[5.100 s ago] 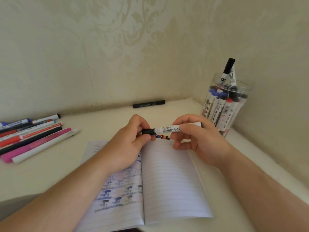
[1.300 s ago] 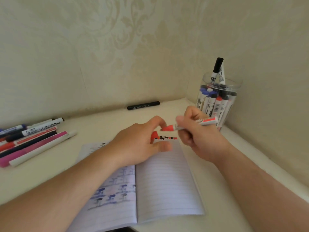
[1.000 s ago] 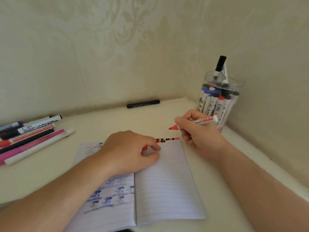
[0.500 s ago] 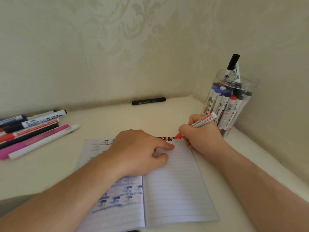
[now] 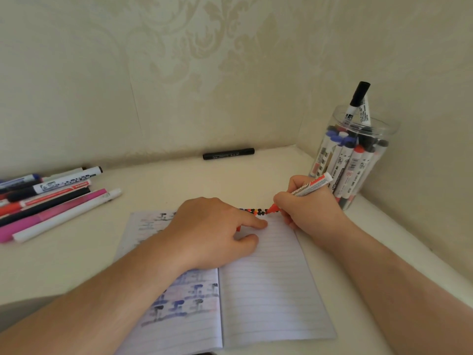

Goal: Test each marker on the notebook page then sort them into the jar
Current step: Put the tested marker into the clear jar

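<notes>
Here the right hand (image 5: pixel 311 211) has its fingers and thumb curled tight round a red marker (image 5: pixel 305 189), uncapped, its red tip touching the top edge of the notebook (image 5: pixel 271 285) at the right end of a short row of black and red dots (image 5: pixel 252 210). The hand covers the middle of the marker's barrel, so only the tip and the white printed rear end show.

The left hand (image 5: pixel 217 231) lies knuckles up on the notebook's open spread, index finger stretched forward onto the right page, the other fingers bent under. A small bit of red (image 5: pixel 238 228) peeks out beneath that index finger; what it is cannot be told, and whether the curled fingers clamp it is hidden by the back of the hand. The hand also covers the left part of the dot row and the top of the spine.

The left page bears blurred blue and black scribbles; the right page is lined and otherwise blank. The notebook's near edge is cut off by the frame.

A clear plastic jar (image 5: pixel 384 129) stands in the corner behind the right hand, packed with capped markers, one black-capped marker (image 5: pixel 357 98) sticking out above the rim. A black marker (image 5: pixel 228 153) lies against the back wall. At far left a loose pile of markers (image 5: pixel 51 201) rests on the table (image 5: pixel 76 257), several cut off by the frame.
</notes>
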{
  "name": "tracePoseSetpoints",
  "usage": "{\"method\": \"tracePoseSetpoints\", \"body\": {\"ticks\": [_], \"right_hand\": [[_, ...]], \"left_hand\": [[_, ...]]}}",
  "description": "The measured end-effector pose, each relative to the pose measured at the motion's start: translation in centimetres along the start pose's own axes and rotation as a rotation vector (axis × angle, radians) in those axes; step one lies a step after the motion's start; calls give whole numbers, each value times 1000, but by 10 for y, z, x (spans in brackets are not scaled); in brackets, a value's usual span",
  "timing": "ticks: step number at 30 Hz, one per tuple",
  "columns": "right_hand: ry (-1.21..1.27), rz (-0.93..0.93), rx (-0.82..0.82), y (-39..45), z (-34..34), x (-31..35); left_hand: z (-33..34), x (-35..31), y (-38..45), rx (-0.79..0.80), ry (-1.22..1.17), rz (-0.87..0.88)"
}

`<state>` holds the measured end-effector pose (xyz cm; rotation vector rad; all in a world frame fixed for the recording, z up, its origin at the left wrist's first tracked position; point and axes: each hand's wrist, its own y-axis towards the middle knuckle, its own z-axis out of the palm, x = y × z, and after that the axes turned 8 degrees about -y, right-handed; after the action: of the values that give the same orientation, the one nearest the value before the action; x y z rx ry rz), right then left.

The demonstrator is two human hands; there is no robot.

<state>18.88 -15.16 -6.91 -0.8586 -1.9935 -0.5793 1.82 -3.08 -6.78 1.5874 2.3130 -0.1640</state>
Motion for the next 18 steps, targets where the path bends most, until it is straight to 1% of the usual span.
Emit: {"method": "tracePoseSetpoints", "body": {"ticks": [4,7,14,18], "right_hand": [[-28,-17,-12,-1,1,2],[11,3,-24,-1,1,1],[0,-15,13,-4,0,2],[26,1,-16,0,0,-2]], "left_hand": [[1,1,0,-6,-1,-2],[1,1,-1,-6,-1,1],[1,0,-1,0,3,5],[1,0,-1,15,18,-3]]}}
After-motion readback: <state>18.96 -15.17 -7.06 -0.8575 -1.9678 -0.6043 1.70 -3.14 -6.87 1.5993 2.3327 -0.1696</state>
